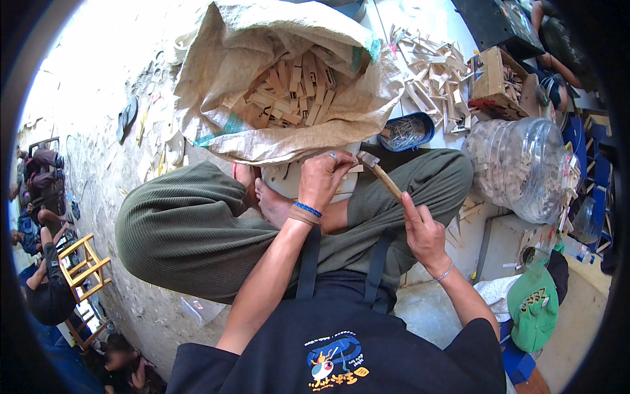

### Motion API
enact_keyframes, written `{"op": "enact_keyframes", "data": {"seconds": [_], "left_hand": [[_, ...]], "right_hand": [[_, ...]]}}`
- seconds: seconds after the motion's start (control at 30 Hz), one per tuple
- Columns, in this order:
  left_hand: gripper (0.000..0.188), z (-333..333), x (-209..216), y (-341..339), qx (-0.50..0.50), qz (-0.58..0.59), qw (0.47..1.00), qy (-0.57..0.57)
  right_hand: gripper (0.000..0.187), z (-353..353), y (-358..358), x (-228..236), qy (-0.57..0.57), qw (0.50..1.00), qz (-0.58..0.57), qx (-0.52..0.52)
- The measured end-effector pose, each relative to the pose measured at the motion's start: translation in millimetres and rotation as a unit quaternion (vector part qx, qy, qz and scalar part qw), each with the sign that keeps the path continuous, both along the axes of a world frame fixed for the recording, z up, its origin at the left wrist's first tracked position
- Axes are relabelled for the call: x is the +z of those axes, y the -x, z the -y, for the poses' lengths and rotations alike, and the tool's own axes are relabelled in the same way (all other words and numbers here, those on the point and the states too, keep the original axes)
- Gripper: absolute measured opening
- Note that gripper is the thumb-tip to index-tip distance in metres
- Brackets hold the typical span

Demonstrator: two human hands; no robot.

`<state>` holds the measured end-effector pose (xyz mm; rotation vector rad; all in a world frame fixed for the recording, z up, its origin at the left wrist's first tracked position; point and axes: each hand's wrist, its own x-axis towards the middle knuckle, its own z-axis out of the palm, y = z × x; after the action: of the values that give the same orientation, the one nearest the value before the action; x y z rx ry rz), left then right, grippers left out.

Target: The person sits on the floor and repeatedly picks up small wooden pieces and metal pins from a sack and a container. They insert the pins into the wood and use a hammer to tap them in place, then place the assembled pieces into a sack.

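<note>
Hammer (pixel 384 178), grasped by the right hand (pixel 426 238), has its head just beside the left hand (pixel 319 182), whose hold cannot be told; hammering seems underway, the next tap calling for careful aim.

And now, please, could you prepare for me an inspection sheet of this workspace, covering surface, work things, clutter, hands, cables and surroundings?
Surface: worn, stained grey floor.
Work things: wooden-handled hammer; open woven sack holding small wooden pieces; blue tub of thin metal nails.
Clutter: loose heap of wooden strips; dark slipper; green cap.
Hands: right hand grips the hammer's handle; left hand pinches beside its head, anything held too small to tell.
Cables: nothing seen.
Surroundings: yellow stool; large clear plastic container; other people at the left and upper right.
</note>
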<state>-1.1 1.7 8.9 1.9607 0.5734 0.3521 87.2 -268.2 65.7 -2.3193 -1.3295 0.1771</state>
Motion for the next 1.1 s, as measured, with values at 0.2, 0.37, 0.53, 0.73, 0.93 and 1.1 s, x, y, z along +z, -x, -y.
{"op": "enact_keyframes", "data": {"seconds": [0.2,0.37,0.53,0.73,0.93,1.1], "left_hand": [[0.015,-0.1,1.5,0.5,-0.002,0.007,1.000,-0.007],[0.012,-0.9,0.3,-0.7,-0.005,0.006,1.000,0.010],[0.013,0.4,-0.1,-0.6,0.004,0.007,1.000,0.020],[0.014,-1.2,-2.2,-2.1,0.003,0.021,1.000,0.017],[0.013,0.3,-2.9,-0.4,0.009,0.027,0.999,0.026],[0.014,-1.0,-5.0,-1.9,0.010,0.010,0.999,0.031]], "right_hand": [[0.080,1.5,2.9,2.8,0.079,0.997,-0.004,0.016],[0.075,0.3,3.7,4.1,0.028,0.999,-0.021,0.002],[0.075,0.1,3.8,6.9,0.013,1.000,-0.019,0.005],[0.078,1.4,3.3,5.3,0.050,0.999,-0.016,0.010],[0.075,2.4,3.6,-0.7,0.005,1.000,-0.019,0.003],[0.070,2.1,3.8,-3.5,0.059,0.998,-0.027,-0.017]]}}
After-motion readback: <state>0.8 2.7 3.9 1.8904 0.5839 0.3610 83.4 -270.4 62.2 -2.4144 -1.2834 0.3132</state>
